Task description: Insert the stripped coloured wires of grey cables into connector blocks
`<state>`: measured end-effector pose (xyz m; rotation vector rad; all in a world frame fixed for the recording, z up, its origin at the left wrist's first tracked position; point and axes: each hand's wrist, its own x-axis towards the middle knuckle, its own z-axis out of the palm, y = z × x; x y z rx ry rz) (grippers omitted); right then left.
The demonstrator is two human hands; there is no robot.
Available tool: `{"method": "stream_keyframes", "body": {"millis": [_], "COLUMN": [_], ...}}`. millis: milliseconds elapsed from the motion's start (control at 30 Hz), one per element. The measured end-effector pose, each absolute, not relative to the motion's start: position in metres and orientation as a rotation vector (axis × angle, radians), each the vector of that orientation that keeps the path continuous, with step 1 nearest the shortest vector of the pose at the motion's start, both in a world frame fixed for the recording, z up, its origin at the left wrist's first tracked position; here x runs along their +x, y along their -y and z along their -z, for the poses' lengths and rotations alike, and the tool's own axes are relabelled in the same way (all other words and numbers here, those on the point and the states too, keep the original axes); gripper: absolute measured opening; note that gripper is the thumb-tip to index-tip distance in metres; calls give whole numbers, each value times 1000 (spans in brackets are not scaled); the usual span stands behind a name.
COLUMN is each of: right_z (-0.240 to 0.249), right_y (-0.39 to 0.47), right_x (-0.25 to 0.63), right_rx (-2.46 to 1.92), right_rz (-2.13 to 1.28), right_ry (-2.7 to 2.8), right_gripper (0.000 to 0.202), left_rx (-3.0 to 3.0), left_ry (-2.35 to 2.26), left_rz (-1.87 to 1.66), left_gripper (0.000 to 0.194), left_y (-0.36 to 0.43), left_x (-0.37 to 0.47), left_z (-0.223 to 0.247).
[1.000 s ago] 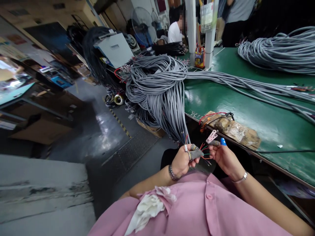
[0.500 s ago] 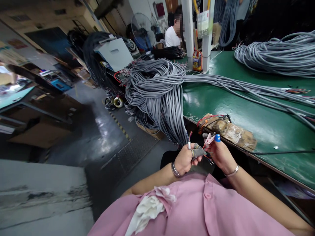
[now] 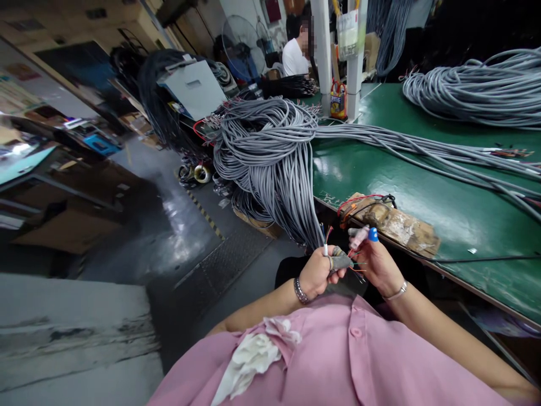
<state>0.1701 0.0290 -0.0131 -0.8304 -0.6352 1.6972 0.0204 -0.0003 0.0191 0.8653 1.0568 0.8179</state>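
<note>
My left hand [image 3: 323, 273], with grey covers on thumb and finger, is closed on the end of a grey cable [image 3: 311, 214], whose thin coloured wires [image 3: 357, 269] fan out toward my other hand. More wire tips and a white sleeve [image 3: 325, 248] stick up above the fist. My right hand [image 3: 377, 264] wears a blue cap on one digit and pinkish wraps on others. Its fingers are bent close to the wires; whether they grip one is too small to tell. The cable runs up into a large grey bundle [image 3: 270, 141] hanging over the bench edge.
A worn wooden block [image 3: 401, 230] with red and black leads lies at the front edge of the green bench [image 3: 456, 220]. Another cable coil [image 3: 477, 93] rests at the back right. Behind a white post [image 3: 323, 62] sits a person in white [image 3: 293, 58].
The view has shifted slightly. The fingers of my right hand have moved a little beside the wires, while my left hand keeps its hold on the cable end.
</note>
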Motion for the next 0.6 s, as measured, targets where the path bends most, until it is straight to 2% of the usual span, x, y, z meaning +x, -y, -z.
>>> {"method": "stream_keyframes", "body": {"millis": [167, 367, 600], "right_z": [8, 5, 10], "right_y": [-28, -28, -28], "right_x": [176, 173, 170], "right_rx": [-767, -802, -835], "right_rz": [-1848, -1759, -1724], "right_ry": [581, 614, 647], "right_gripper": [52, 27, 49], "left_rx": [866, 804, 809], "left_ry": [-1064, -1085, -1080], "left_rz": [-803, -923, -900], "left_gripper": [25, 24, 22], "left_y": [10, 12, 7], "left_x": [17, 16, 24], "left_z": [-22, -24, -25]}}
